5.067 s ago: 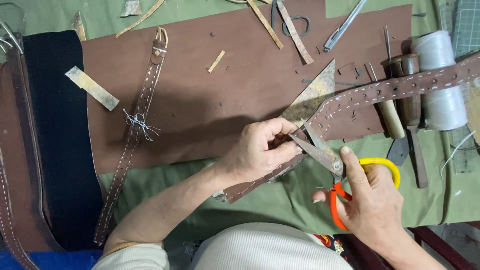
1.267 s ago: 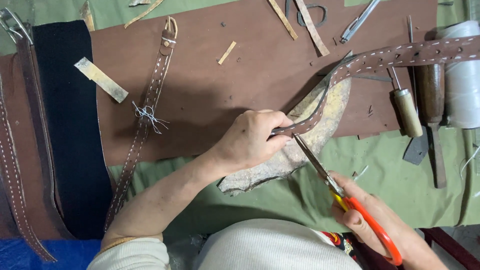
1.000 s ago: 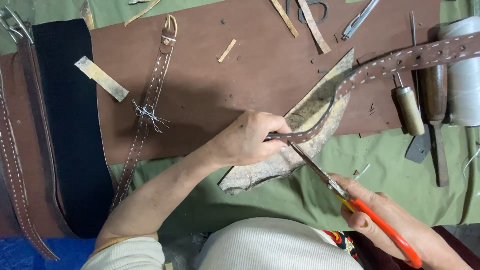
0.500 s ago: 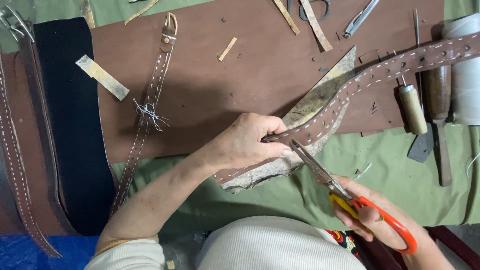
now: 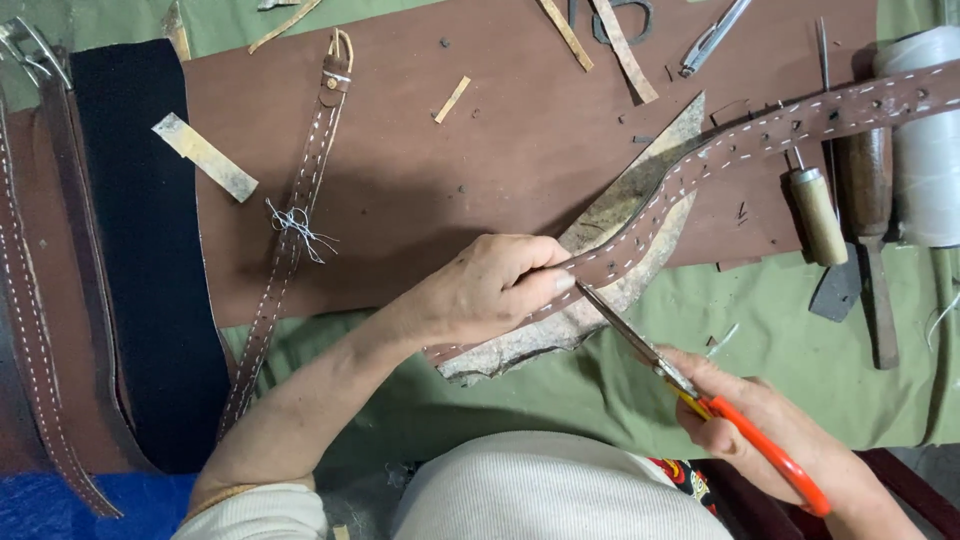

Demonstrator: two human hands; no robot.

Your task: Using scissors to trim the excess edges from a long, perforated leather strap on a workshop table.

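Note:
My left hand (image 5: pixel 480 290) pinches a brown stitched leather strap (image 5: pixel 760 135) that runs from my fingers up to the right edge. Under the strap lies a rough tan leather backing piece (image 5: pixel 610 230), wider than the strap. My right hand (image 5: pixel 770 435) grips orange-handled scissors (image 5: pixel 650 350). Their blades point up-left, with the tips at the strap's lower edge beside my left thumb.
A large brown leather sheet (image 5: pixel 480 140) covers a green cloth (image 5: pixel 800 340). A second stitched strap with a buckle (image 5: pixel 295 220) lies to the left, beside a black strip (image 5: pixel 140 230). Wooden-handled tools (image 5: pixel 815 210) and a white thread spool (image 5: pixel 925 150) sit at right.
The right hand with the scissors has shifted, and the blades now reach the strap's edge by my left fingers. The strap and backing have turned slightly under my left hand.

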